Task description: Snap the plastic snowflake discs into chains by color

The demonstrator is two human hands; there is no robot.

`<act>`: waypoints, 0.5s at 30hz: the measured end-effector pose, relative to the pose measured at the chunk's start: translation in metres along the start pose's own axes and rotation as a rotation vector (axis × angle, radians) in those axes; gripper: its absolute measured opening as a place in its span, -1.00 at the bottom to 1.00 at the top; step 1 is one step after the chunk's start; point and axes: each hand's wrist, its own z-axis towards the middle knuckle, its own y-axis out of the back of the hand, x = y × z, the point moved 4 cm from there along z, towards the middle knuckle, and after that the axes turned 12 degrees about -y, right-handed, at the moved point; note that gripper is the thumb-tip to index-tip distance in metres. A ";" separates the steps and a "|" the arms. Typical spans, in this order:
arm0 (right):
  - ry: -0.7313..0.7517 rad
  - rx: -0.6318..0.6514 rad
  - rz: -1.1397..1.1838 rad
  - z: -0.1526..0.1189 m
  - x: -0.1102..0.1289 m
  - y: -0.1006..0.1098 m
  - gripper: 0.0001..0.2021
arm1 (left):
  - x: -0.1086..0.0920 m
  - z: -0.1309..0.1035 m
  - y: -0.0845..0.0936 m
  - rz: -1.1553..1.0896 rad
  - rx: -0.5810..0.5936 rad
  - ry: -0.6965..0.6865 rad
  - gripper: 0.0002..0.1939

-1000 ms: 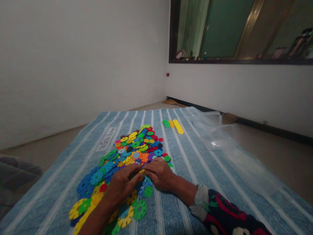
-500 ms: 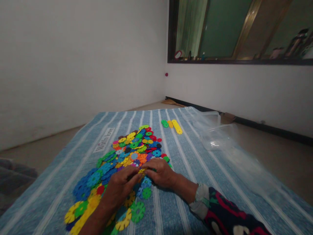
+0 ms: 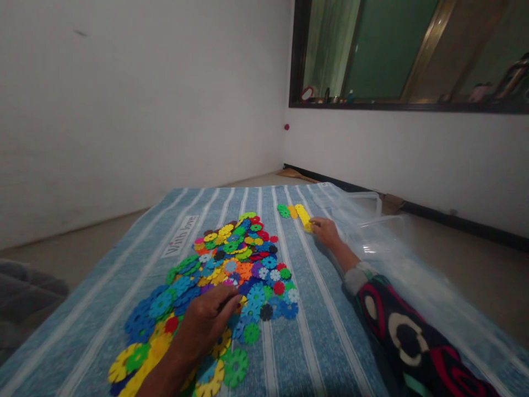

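Note:
My right hand (image 3: 327,232) reaches out to a row of overlapping yellow snowflake discs (image 3: 302,212). Its fingertips are pinched on a yellow disc at the row's near end. Over the big pile of notched plastic snowflake discs (image 3: 231,248), my left hand (image 3: 209,317) hovers with thumb and fingers close together. A bit of yellow shows at those fingertips, but whether it is held or lies in the pile behind is hidden. Left of the yellow row lie a short orange row (image 3: 292,212) and a green row (image 3: 284,210).
A striped blue cloth (image 3: 318,309) covers the surface, with a "With love" label (image 3: 181,236) on it. Clear plastic containers (image 3: 382,234) stand along the right edge. A wall (image 3: 165,99) rises behind, and a dark-framed window (image 3: 397,49) is at upper right.
My right hand has left my left hand over the pile and moved forward and right to the yellow row. My left hand stays over the pile. The view has shifted slightly.

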 end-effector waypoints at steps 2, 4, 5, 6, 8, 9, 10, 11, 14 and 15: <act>0.006 0.028 -0.101 0.008 -0.005 -0.002 -0.62 | 0.001 -0.001 -0.002 0.005 0.016 0.010 -0.57; 0.019 0.047 -0.129 0.012 -0.007 -0.003 -0.63 | 0.002 -0.001 -0.002 0.005 0.025 0.020 -0.58; 0.027 0.057 -0.145 0.013 -0.007 -0.004 -0.63 | 0.002 -0.001 -0.003 0.005 0.030 0.024 -0.58; 0.037 0.067 -0.162 0.014 -0.006 -0.006 -0.63 | 0.002 -0.002 -0.003 0.004 0.039 0.028 -0.58; 0.058 0.091 -0.194 0.017 -0.005 -0.008 -0.63 | 0.003 -0.002 -0.005 0.004 0.063 0.036 -0.59; 0.068 0.102 -0.208 0.018 -0.004 -0.010 -0.63 | 0.003 -0.003 -0.006 0.006 0.073 0.040 -0.60; 0.075 0.112 -0.222 0.019 -0.004 -0.011 -0.62 | 0.003 -0.003 -0.007 0.008 0.081 0.044 -0.61; 0.079 0.120 -0.234 0.020 -0.004 -0.012 -0.62 | 0.004 -0.003 -0.007 0.011 0.088 0.048 -0.61; 0.070 0.129 -0.266 0.022 -0.004 -0.015 -0.59 | 0.004 -0.004 -0.008 0.016 0.104 0.058 -0.62; 0.063 0.129 -0.273 0.023 -0.004 -0.015 -0.58 | 0.003 -0.003 -0.008 0.015 0.107 0.060 -0.62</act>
